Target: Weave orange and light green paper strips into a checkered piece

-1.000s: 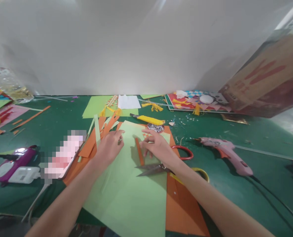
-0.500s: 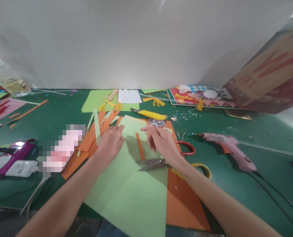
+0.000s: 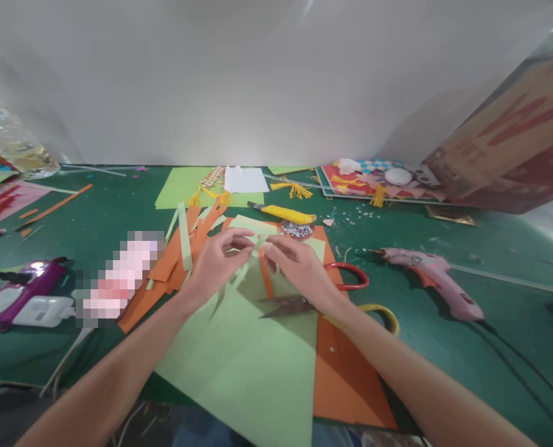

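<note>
My left hand is closed in a pinch above the light green paper sheet. Facing it, my right hand pinches too, thumb against fingers. Between the fingertips shows a thin light green paper strip, mostly hidden, with green ends hanging below my left hand. An orange paper strip runs down from beside my right fingertips. Under my right wrist lie scissors, blades pointing left, with one red and one yellow handle. Orange paper sheets stick out from beneath the green sheet.
Orange strips are heaped left, beside a blurred-out phone and a purple power strip. A yellow cutter knife lies ahead. On the right are a pink glue gun with a cord and a paper bag behind.
Both hands have lifted a little off the green sheet and come closer together. A thin green strip now shows between the fingertips. The scissors have barely moved.
</note>
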Available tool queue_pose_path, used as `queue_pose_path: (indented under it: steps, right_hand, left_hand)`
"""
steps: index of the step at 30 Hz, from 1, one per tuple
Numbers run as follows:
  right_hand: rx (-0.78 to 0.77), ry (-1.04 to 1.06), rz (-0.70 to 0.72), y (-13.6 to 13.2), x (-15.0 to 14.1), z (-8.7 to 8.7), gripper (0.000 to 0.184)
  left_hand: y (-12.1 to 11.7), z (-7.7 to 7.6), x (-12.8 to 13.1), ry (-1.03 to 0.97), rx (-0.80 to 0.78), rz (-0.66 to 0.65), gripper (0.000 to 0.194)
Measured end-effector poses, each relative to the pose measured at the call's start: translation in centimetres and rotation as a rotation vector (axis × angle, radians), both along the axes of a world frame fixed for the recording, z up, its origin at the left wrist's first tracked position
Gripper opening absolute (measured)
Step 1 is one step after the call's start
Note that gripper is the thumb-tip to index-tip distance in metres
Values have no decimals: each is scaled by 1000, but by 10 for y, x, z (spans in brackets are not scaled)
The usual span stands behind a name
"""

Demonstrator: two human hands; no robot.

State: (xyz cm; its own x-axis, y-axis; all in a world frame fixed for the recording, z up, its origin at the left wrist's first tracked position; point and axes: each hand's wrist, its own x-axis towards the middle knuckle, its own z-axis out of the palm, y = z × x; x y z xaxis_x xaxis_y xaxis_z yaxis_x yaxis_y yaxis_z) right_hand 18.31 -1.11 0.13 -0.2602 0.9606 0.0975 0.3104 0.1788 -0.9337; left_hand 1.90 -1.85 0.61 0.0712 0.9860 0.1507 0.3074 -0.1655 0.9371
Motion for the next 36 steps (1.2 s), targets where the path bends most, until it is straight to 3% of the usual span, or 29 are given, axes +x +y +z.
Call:
queue_pose_path:
  steps: [6,15,30,36]
  right_hand:
    - [114,79,-106,-5,-2,4,28]
    - [20,262,-129,-5,3,11,30]
    - [-57,605,-290,15,19,12,25]
    - [18,709,-402,30,41,19,18]
  left_hand:
    - [-6,5,7,-112,-72,-112,22]
    - [-7,2,9,-111,-169,-179,19]
    - [-4,0,9,-193,-224,-182,20]
    - [-5,1,9,-144,-240,-199,21]
